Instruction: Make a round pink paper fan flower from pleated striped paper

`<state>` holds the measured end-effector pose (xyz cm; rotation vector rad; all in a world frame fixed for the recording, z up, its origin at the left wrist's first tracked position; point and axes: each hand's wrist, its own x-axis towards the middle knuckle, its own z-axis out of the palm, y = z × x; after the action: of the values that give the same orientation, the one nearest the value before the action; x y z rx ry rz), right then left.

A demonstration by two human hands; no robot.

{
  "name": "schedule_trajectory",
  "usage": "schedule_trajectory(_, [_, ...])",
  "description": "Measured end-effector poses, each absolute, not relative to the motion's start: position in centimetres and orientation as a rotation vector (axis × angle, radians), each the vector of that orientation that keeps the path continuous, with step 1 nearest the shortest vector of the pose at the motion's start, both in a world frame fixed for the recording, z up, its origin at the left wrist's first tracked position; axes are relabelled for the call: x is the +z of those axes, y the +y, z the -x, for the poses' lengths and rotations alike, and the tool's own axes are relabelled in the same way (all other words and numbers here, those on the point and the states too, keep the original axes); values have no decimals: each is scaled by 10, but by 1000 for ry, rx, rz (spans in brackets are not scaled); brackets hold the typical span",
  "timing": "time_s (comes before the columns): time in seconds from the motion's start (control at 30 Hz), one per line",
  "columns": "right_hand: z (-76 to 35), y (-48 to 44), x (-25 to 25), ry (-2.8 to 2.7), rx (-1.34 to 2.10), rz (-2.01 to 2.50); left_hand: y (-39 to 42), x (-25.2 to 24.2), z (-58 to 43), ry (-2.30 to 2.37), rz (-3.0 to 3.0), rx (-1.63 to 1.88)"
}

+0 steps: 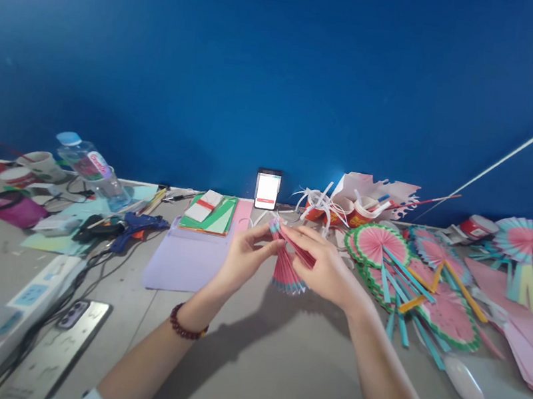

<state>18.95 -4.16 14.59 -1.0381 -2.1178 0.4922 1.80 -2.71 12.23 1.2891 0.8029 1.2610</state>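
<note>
At frame centre, left hand [243, 258] and right hand [330, 272] each keep a closed grip on the pleated pink paper [286, 275], apparently gathering folds; aligned pleats need even pressure.

A paper-craft work corner. A grey tabletop [271, 362] stands against a plain blue wall [288, 61]. From 1 to 3 o'clock lie finished pink-and-green paper fans [416, 277] with coloured strips. At 12 o'clock sit a stack of coloured paper [211, 214] and red cups [346, 209] stuffed with paper offcuts. A blue glue gun [133, 227] lies at 10 o'clock. Pleated pink paper [289, 264] is pinched between the left hand [244, 257] and the right hand [329, 270].
</note>
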Motion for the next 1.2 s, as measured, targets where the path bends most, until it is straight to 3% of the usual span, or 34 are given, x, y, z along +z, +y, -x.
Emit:
schedule_trajectory(0.93, [-176, -45, 143, -1970, 520, 1185, -24, 119, -20, 850, -1155, 1340])
schedule_trajectory(1.2, [-179, -41, 143, -1989, 412, 1018, -27, 121, -20, 838, -1135, 1353])
